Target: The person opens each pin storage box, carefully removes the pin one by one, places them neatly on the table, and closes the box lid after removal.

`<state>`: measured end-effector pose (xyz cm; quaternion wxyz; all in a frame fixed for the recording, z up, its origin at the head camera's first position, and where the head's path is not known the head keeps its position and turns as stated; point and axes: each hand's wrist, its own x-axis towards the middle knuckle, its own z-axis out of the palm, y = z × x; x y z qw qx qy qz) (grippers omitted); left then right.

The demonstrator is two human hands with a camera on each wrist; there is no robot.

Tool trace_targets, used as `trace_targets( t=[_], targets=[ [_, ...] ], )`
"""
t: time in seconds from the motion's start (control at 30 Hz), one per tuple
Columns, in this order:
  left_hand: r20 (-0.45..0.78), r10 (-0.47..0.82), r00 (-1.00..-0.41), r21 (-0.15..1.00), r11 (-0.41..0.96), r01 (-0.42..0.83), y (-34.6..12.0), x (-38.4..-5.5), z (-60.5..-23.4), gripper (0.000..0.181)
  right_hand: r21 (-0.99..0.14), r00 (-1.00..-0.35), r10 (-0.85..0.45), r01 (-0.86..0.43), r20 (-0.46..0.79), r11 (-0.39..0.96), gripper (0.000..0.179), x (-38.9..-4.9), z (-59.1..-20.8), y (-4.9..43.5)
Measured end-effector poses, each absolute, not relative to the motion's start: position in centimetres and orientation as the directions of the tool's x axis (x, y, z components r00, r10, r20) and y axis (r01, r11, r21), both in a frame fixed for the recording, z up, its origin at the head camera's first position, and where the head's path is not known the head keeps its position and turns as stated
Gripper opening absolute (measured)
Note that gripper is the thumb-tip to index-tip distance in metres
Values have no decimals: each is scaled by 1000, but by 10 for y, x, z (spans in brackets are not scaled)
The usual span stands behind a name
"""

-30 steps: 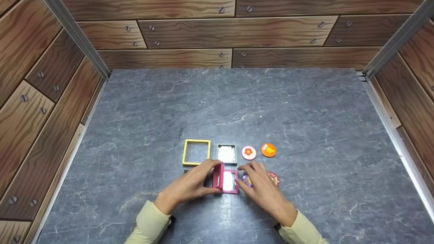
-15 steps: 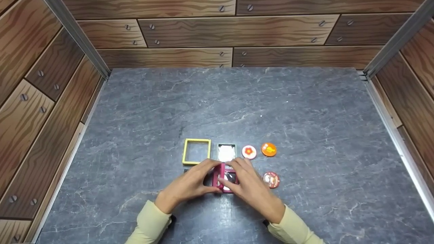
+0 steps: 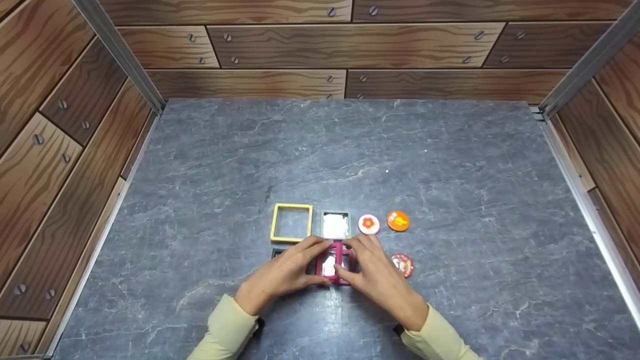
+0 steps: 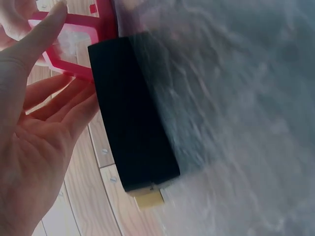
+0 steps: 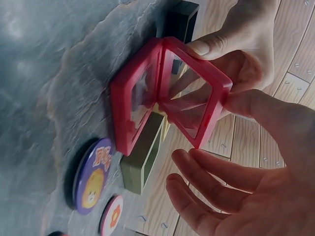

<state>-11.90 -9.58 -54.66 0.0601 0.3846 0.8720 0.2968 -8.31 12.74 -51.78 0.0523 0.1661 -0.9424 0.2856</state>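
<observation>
A pink hinged display frame (image 3: 339, 261) with clear film panes stands on the table between both hands, its lid (image 5: 216, 101) raised at an angle over the base (image 5: 119, 118). The left hand (image 3: 280, 270) grips the lid, thumb on one edge and fingers on the opposite one. At the lid's free edge, the right hand (image 3: 380, 280) holds it between thumb and fingertips. A purple badge (image 5: 92, 177) with a yellow figure lies beside the base, hidden under the right hand in the head view. Left of the pink frame sits a black frame (image 4: 133, 113), partly covered by the left hand.
Behind the hands are a yellow frame (image 3: 292, 205), a grey-green frame (image 3: 336, 226), a white badge with a red flower (image 3: 369, 224) and an orange badge (image 3: 398, 221). A red patterned badge (image 3: 403, 265) lies right of the right hand. Wood-patterned walls (image 3: 280, 47) enclose the table.
The right hand has moved left from over the badges to the pink frame's lid. The lid has swung from upright rightward over its base, with the left hand still holding it.
</observation>
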Motion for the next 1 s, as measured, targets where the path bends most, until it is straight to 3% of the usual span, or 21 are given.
trace_targets(
  t=[0.57, 0.83, 1.0],
  targets=[
    [123, 690, -713, 351, 642, 682, -74, -111, -540, 72, -547, -962, -249, -267, 109, 794, 41, -84, -534, 145],
    [137, 709, -692, 265, 647, 715, -66, -109, -538, 51, -524, -966, -252, -246, 61, 816, 39, -85, -538, 146],
    [128, 705, -697, 252, 657, 711, -62, -108, -537, 47, -511, -965, -258, -247, 50, 823, 39, -85, -539, 146]
  ],
)
